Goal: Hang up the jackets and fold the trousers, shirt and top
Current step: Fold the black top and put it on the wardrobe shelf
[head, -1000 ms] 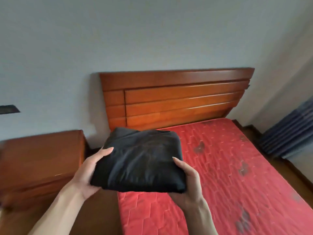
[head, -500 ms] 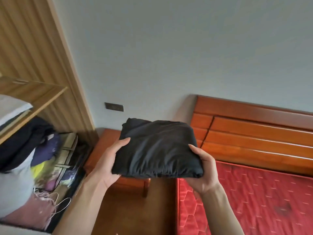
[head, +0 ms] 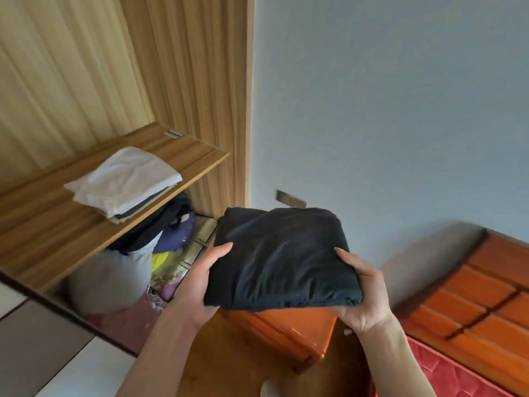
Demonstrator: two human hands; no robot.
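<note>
Folded black garment [head: 282,257] held in mid-air, left hand [head: 200,282] and right hand [head: 362,296] gripping opposite edges, beside an open wardrobe shelf [head: 197,156] holding folded white clothes [head: 123,180], its right end bare.

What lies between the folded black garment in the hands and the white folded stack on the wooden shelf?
In the head view, nothing solid: only open air over the shelf's front edge separates the folded black garment from the white folded stack; the heaped clothes sit lower.
</note>
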